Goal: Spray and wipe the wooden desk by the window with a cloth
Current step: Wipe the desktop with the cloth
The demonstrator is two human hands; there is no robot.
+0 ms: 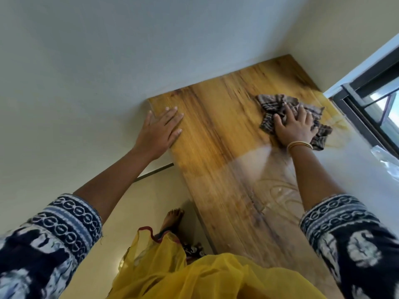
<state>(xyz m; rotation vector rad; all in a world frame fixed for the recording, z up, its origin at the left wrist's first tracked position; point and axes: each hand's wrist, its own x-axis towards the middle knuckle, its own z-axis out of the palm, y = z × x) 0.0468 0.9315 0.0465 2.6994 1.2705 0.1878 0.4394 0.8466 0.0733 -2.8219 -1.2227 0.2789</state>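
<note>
We observe the wooden desk (218, 134) running away from us toward the far wall, its right side next to the window (375, 104). The cloth (278, 106), a crumpled brown-grey striped rag, lies on the far right part of the desk top, near the window side. Our right hand (295, 126) rests on top of the cloth with fingers spread and pressed flat into it, palm down; we see no curl around the fabric. Thin gold bangles (300, 145) sit at the right wrist. Our left hand (159, 130) lies flat and relaxed on the desk's far left corner, fingers straight, the thumb over the left edge, holding nothing. The near stretch of the desk shows a pale glare with faint curved streaks. Both forearms emerge from dark blue and white patterned sleeves (64, 223). Below, yellow fabric (194, 277) hangs at the lower edge, and one bare foot (172, 219) stands on the floor left of the desk
</note>
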